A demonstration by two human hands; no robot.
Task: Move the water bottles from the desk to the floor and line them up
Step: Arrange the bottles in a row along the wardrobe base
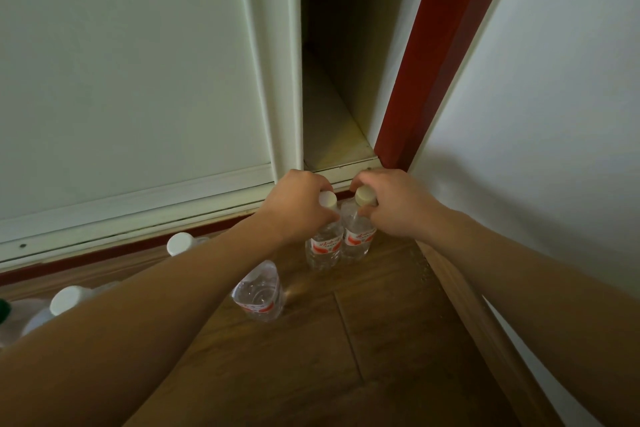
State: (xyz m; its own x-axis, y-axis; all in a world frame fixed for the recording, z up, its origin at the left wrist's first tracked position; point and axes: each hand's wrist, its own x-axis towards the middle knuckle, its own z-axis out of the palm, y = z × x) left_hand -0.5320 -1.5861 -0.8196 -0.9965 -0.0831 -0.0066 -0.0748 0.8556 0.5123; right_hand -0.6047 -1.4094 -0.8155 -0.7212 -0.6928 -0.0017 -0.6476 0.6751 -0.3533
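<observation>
Two clear water bottles with white caps and red labels stand side by side, touching, on the wooden floor near the wall corner. My left hand [300,204] grips the neck of the left bottle [323,246]. My right hand [391,203] grips the neck of the right bottle [358,239]. A third bottle [259,291] stands just nearer, its top hidden under my left forearm. Further left, two more bottles show mainly as white caps, one cap [180,243] behind my arm and one cap [67,300] near the left edge.
A white sliding wardrobe door [121,80] and its bottom track run along the far side. An open dark gap [332,80] lies beside a red door frame [440,55]. The white wall [554,114] and wooden skirting [478,315] close off the right.
</observation>
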